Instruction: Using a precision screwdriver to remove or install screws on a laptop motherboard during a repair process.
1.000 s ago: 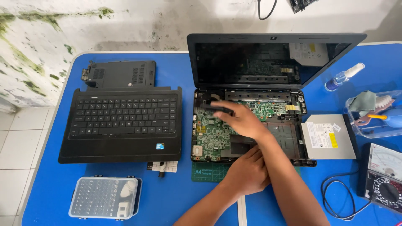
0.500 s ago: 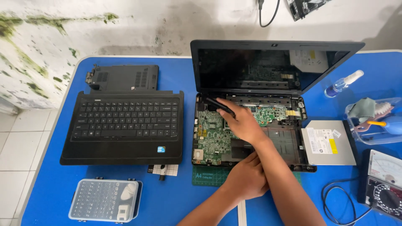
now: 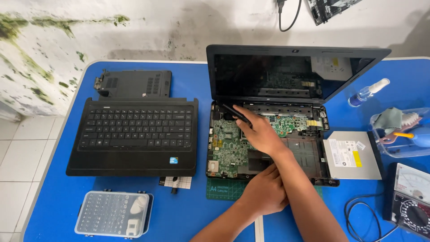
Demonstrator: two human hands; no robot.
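Note:
An opened black laptop [image 3: 309,168] lies with its top cover off and its green mainboard [image 3: 228,143] bare. My right hand [image 3: 262,134] reaches over the board, shut on a slim black tool [image 3: 236,114] whose tip points at the board's upper left corner near the hinge. My left hand [image 3: 265,193] rests closed on the front edge of the laptop base, just below the right forearm. The dark screen [image 3: 286,76] stands upright behind.
The removed keyboard cover [image 3: 132,136] and a black bottom panel [image 3: 134,84] lie to the left. A clear screw-bit box [image 3: 113,213] sits front left. An optical drive [image 3: 351,154], a spray bottle [image 3: 368,92], a plastic tray of tools [image 3: 398,134] and a multimeter [image 3: 410,197] are at the right.
My right hand has shifted slightly, and the black tool now shows in its fingers, pointing to the upper left. The left hand stays on the front edge. The view has shifted a little.

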